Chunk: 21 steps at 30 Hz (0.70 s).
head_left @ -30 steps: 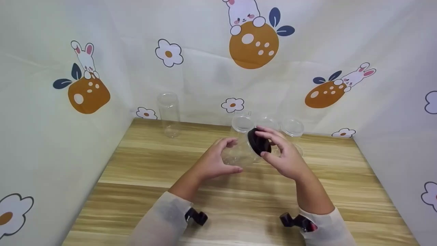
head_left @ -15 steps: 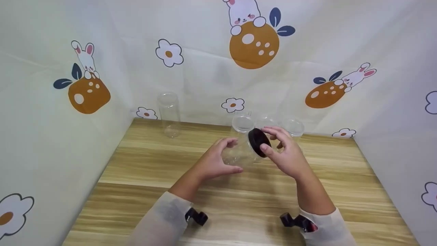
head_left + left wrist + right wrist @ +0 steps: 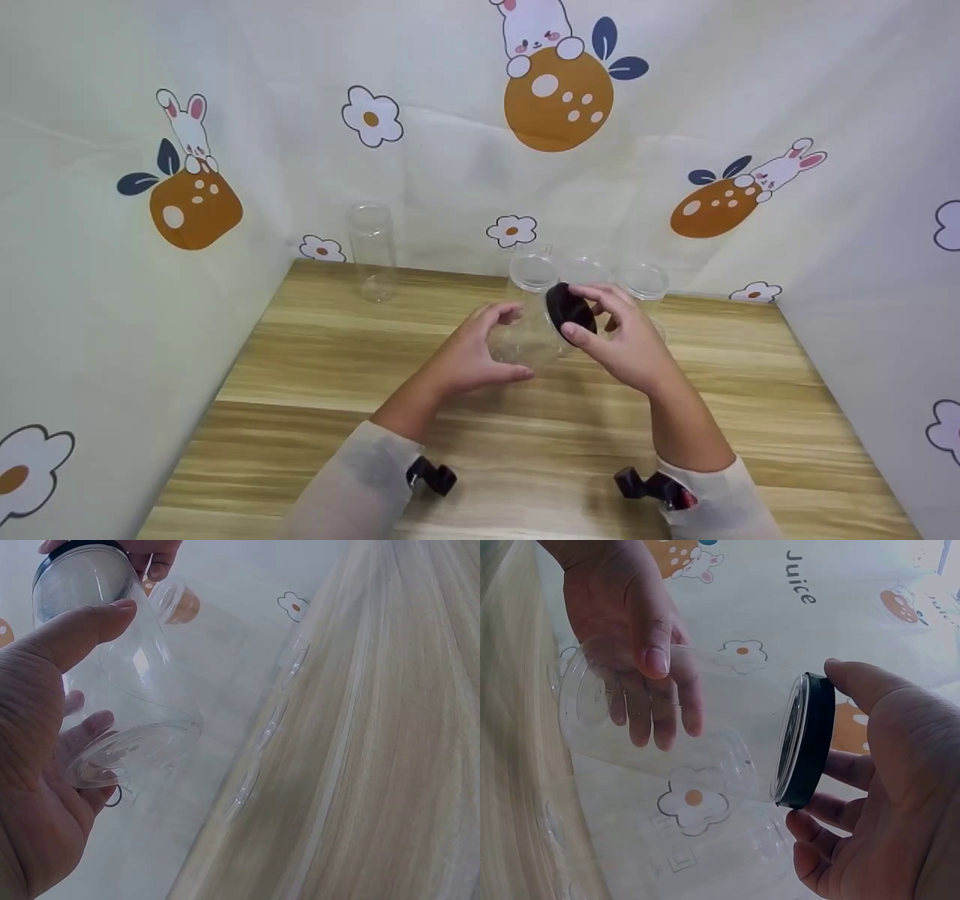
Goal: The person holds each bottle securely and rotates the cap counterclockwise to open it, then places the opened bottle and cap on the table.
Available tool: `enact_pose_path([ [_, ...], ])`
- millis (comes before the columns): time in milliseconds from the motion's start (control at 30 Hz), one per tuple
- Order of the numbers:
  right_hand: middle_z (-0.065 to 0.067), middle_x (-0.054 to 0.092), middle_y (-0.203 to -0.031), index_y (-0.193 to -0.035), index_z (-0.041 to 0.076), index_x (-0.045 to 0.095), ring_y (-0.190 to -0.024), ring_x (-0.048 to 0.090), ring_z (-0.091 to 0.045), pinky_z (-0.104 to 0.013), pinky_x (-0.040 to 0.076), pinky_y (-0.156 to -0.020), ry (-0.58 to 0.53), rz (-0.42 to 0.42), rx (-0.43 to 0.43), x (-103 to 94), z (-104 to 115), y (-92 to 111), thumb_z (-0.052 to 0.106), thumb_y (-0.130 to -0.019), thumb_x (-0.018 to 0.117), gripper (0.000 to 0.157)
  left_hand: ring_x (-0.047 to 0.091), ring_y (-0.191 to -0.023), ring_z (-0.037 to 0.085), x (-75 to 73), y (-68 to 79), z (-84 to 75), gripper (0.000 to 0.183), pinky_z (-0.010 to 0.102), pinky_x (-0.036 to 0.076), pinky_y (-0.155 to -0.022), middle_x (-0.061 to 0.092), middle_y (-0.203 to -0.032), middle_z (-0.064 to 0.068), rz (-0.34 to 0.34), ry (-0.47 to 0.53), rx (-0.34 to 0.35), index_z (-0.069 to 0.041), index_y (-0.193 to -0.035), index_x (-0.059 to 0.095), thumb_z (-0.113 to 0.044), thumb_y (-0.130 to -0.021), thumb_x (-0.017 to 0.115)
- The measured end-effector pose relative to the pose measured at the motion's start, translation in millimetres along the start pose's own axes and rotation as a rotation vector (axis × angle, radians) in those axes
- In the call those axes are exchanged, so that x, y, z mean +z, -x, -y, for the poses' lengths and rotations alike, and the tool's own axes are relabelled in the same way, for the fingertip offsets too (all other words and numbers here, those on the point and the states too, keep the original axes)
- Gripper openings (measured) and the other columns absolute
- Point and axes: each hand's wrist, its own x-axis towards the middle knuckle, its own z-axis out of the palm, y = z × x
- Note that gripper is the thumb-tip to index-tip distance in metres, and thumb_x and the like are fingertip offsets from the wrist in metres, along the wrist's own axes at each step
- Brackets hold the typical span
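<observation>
A clear plastic jar [image 3: 727, 712] is held tilted above the table, with a black lid [image 3: 571, 313] on its mouth. My left hand [image 3: 476, 356] grips the jar near its base; in the left wrist view the thumb [image 3: 112, 619] lies along the near side and the fingers show through the clear wall. My right hand [image 3: 628, 341] pinches the rim of the black lid [image 3: 811, 741] between thumb and fingers. The lid faces up and to the right in the head view, and the jar has nothing inside.
Several clear open jars stand on the wood-grain table [image 3: 337, 420]: one jar [image 3: 371, 251] at the back left, others, such as this jar [image 3: 534, 270] and this jar [image 3: 645, 279], just behind my hands. Printed cloth walls [image 3: 442, 172] enclose the back and sides.
My right hand's fingers and thumb have loosened from the lid, shifted around its rim and taken hold again. The left hand and the jar have stayed in place.
</observation>
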Motion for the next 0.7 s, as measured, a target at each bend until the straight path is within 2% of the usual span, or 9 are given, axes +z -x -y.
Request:
enact_pose_path([
  [267, 0.005, 0.059, -0.158, -0.142, 0.027, 0.069, -0.136, 0.051, -0.011, -0.039, 0.047, -0.094, -0.064, 0.050, -0.086, -2.9, 2.8, 2.6, 0.013, -0.091, 0.081, 0.055, 0.057, -0.136, 0.015, 0.2, -0.7, 1.3, 0.098, 0.041, 0.044, -0.122, 0.063, -0.145, 0.001, -0.002, -0.014, 0.017, -0.024, -0.155, 0.051, -0.044, -0.071, 0.099],
  [500, 0.002, 0.058, -0.159, -0.139, 0.027, 0.072, -0.137, 0.051, -0.009, -0.031, 0.046, -0.094, -0.134, 0.061, -0.120, -4.4, 5.0, 3.9, -0.003, -0.084, 0.075, 0.063, 0.057, -0.136, 0.016, 0.5, -1.0, 1.1, 0.099, 0.042, 0.045, -0.122, 0.063, -0.145, 0.002, -0.003, -0.004, 0.031, -0.023, -0.154, 0.052, -0.044, -0.071, 0.100],
  [700, -0.002, 0.058, -0.159, -0.142, 0.022, 0.069, -0.138, 0.051, -0.008, -0.029, 0.049, -0.094, -0.165, 0.054, -0.142, -4.0, 3.3, 4.3, -0.001, -0.086, 0.077, 0.061, 0.057, -0.137, 0.017, 0.1, -1.1, 1.1, 0.099, 0.042, 0.045, -0.123, 0.063, -0.146, 0.002, 0.000, 0.005, 0.025, -0.024, -0.155, 0.051, -0.044, -0.071, 0.100],
])
